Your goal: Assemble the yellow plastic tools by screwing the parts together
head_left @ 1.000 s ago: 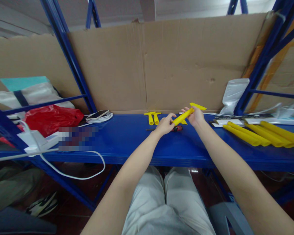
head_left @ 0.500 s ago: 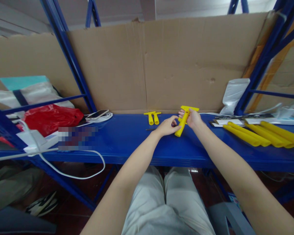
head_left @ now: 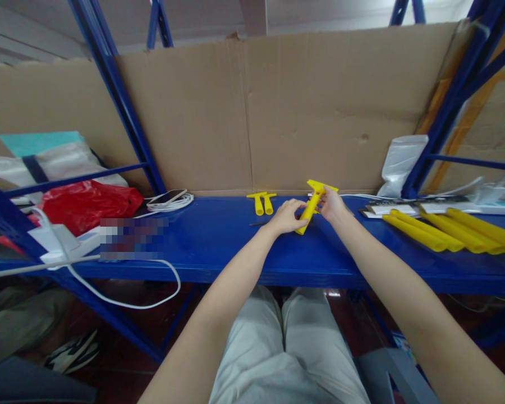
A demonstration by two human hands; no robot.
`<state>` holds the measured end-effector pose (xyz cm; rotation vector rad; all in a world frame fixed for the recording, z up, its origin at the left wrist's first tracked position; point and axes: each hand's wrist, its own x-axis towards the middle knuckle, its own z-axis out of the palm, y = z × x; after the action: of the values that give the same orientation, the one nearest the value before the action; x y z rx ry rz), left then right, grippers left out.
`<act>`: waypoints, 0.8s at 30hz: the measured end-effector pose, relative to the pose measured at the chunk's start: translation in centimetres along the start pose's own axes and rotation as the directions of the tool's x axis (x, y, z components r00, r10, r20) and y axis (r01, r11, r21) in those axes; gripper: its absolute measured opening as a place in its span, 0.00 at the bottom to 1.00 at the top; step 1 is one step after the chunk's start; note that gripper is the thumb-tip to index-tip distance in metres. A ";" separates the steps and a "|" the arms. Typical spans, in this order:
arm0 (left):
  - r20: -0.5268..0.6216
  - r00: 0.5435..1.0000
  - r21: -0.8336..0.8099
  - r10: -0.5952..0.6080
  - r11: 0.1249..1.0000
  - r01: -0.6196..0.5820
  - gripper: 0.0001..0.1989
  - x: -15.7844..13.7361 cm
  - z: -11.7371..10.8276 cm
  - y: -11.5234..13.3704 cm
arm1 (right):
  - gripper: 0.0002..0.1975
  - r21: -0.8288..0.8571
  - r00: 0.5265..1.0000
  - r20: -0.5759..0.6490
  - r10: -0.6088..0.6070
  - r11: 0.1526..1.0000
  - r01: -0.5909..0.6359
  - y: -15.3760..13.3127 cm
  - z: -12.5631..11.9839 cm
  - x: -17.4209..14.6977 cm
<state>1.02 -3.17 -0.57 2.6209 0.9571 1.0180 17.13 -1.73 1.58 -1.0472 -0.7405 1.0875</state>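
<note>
Between my hands is a yellow T-shaped plastic handle [head_left: 312, 209], tilted, its tube end toward me and its crossbar away from me. My left hand [head_left: 288, 216] grips the tube near its lower end, thumb and fingers curled around it. At the right end of the crossbar my right hand [head_left: 332, 205] is closed on the same handle, its fingertips partly hidden. A bit of another yellow piece shows behind the tube. Two smaller-looking yellow T-shaped handles [head_left: 259, 204] lie to the left near the cardboard. Beside my left wrist lies a thin dark rod [head_left: 257, 224].
Several long yellow tubes [head_left: 416, 231] lie at the right on the blue shelf [head_left: 219, 241]. A cardboard sheet [head_left: 311, 112] stands at the back. Left are a red plastic bag [head_left: 92, 202], a phone [head_left: 170, 196] and white cables [head_left: 168, 280]. Blue posts frame both sides.
The handle has shifted slightly left and turned a little. My left hand now wraps the tube more closely, and my right fingers have moved toward the crossbar's right end.
</note>
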 end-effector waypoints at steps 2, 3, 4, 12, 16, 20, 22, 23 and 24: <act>-0.002 1.000 0.019 -0.018 1.000 0.018 0.20 0.0 0.0 0.1 | 0.10 0.041 0.999 -0.048 -0.003 0.999 0.005 -0.1 0.1 -0.2; -0.007 1.000 0.031 -0.030 0.999 0.030 0.21 0.0 0.0 0.1 | 0.08 0.051 0.997 -0.071 -0.012 0.999 0.015 -0.1 0.2 -0.3; -0.012 0.999 0.043 -0.042 0.998 0.042 0.21 0.0 0.1 0.0 | 0.07 0.056 0.996 -0.092 -0.021 0.998 0.026 -0.2 0.2 -0.3; -0.004 0.996 0.139 -0.089 0.986 0.089 0.22 0.0 0.2 -0.4 | 0.01 0.050 0.990 -0.139 0.026 0.999 -0.019 -0.8 0.1 -0.8; -0.017 0.992 0.169 -0.122 0.978 0.123 0.24 0.0 0.1 -0.5 | 0.07 0.002 0.995 -0.090 0.043 0.999 -0.042 -0.8 0.2 -1.3; -0.021 0.977 0.216 -0.212 0.953 0.211 0.25 0.0 0.0 -0.5 | 0.12 -0.004 0.998 -0.037 0.057 0.998 -0.057 -0.7 0.4 -1.5; -0.020 0.970 0.225 -0.240 0.945 0.239 0.26 0.0 -0.1 -0.5 | 0.11 -0.021 0.998 -0.036 0.052 0.998 -0.053 -0.6 0.5 -1.5; -0.018 0.969 0.221 -0.244 0.945 0.242 0.26 0.0 -0.1 -0.4 | 0.11 -0.036 0.998 -0.038 0.049 0.998 -0.050 -0.6 0.5 -1.5; -0.015 0.970 0.215 -0.242 0.947 0.240 0.26 0.0 -0.1 -0.4 | 0.10 -0.058 0.998 -0.035 0.046 0.997 -0.048 -0.5 0.5 -1.6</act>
<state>0.80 -2.90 -0.66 2.5831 1.4171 0.8829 16.32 -3.09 2.27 -1.1357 -0.7275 1.0911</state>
